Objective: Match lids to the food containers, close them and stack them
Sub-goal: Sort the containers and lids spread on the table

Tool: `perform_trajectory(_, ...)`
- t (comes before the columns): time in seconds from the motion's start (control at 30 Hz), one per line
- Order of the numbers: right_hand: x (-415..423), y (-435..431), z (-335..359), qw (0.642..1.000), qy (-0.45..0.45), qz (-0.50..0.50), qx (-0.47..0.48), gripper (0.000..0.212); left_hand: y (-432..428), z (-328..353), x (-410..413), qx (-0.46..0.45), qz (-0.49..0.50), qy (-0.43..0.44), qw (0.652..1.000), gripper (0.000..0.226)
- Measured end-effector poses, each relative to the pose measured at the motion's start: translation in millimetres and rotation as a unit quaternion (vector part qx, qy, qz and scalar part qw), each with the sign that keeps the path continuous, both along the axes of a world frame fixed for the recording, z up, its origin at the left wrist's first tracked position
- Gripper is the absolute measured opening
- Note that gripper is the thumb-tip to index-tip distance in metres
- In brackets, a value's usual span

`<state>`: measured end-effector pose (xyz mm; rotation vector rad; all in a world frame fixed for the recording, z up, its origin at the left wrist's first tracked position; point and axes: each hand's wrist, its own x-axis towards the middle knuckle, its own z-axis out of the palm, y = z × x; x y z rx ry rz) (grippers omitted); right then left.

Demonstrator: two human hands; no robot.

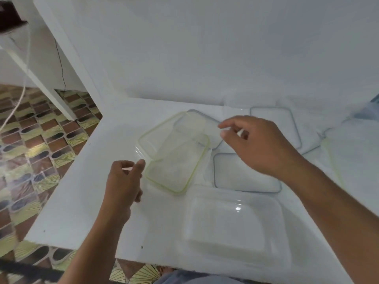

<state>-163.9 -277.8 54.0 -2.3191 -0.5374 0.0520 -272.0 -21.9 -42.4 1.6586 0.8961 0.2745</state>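
Two green-rimmed clear lids lie overlapping in the middle of the white table, one nearer (176, 167) and one behind it (153, 136). Grey-rimmed lids lie to the right (246, 175) and farther back (274, 124); another shows under the green ones (205, 119). A clear rectangular container (235, 228) sits open at the front edge. My left hand (125, 181) is loosely curled, its thumb tip at the near-left corner of the green lids, holding nothing. My right hand (254, 144) hovers above the lids with fingers loosely bent and empty.
More clear containers or lids (352, 152) sit blurred at the right side of the table (82, 201). A white wall rises right behind the table. The table's left edge drops to a patterned tile floor (37, 140), where a thin cable hangs.
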Motion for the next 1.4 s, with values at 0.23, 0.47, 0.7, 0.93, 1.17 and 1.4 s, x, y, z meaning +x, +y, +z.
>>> perform_trajectory(0.23, 94, 76, -16, 0.985, 0.073, 0.047, -0.15, 0.042, 30, -11, 14, -0.021, -0.009, 0.056, 0.998, 0.066)
perform_trajectory(0.47, 122, 113, -68, 0.937, 0.14, 0.023, -0.319, 0.059, 18, -19, 38, -0.016, -0.021, 0.069, 0.997, 0.069)
perform_trajectory(0.7, 129, 113, -69, 0.981, 0.124, -0.067, -0.136, 0.051, 9, -19, 53, -0.006, 0.017, 0.025, 1.0, 0.048)
perform_trajectory(0.93, 115, 92, -35, 0.99, 0.112, -0.081, 0.011, 0.031, 10, 12, 53, -0.076, 0.065, -0.076, 0.992, 0.038)
perform_trajectory(1.17, 75, 46, 22, 0.937, 0.228, -0.131, 0.23, 0.037, 5, 55, 34, -0.193, 0.011, -0.148, 0.97, 0.023)
perform_trajectory(1.4, 9, -24, 41, 0.942, 0.193, -0.104, 0.256, 0.028, -26, 85, 4, -0.21, -0.098, -0.186, 0.955, 0.016)
